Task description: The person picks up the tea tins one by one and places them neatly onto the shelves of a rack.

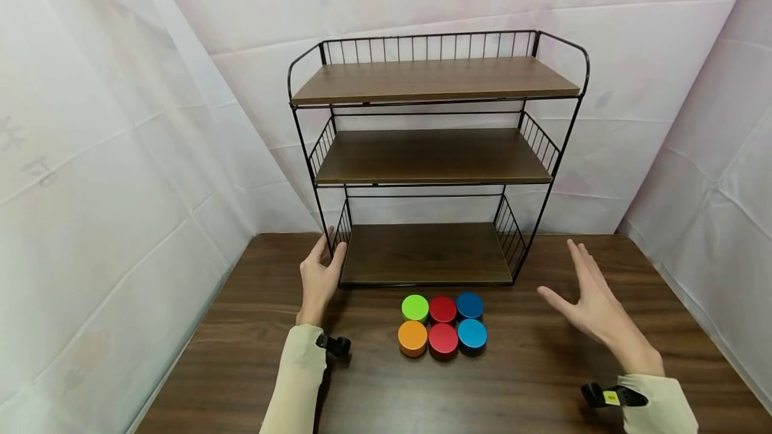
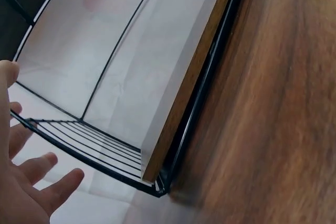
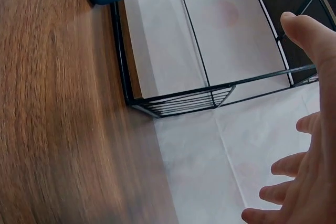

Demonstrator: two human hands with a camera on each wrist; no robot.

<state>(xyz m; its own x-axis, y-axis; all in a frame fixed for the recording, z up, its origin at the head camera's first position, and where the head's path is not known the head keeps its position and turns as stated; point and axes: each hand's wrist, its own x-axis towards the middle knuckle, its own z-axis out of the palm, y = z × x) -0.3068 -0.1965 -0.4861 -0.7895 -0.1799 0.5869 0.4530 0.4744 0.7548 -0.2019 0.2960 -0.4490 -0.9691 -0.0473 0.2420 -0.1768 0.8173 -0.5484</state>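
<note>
A three-tier rack with a black wire frame [image 1: 567, 142] and brown wood shelves [image 1: 431, 156] stands upright on the table. My left hand [image 1: 319, 280] is at its lower left front post, thumb and fingers spread on either side; in the left wrist view the fingers [image 2: 63, 184] stay loosely extended beside the wire. To the right of the rack, my right hand [image 1: 597, 307] hovers with fingers spread, holding nothing. Before the rack sit short round pieces in two rows: lime green [image 1: 415, 307], dark red [image 1: 443, 309] and dark blue [image 1: 470, 306] behind; orange [image 1: 413, 337], red [image 1: 443, 340] and light blue [image 1: 472, 335] in front.
The brown wood-grain table [image 1: 374, 394] carries everything. White patterned cloth [image 1: 657, 72] hangs behind the rack and along both sides. Wire side rails [image 1: 511, 236] border the lower shelves, and a low wire rail [image 1: 428, 47] edges the back of the top shelf.
</note>
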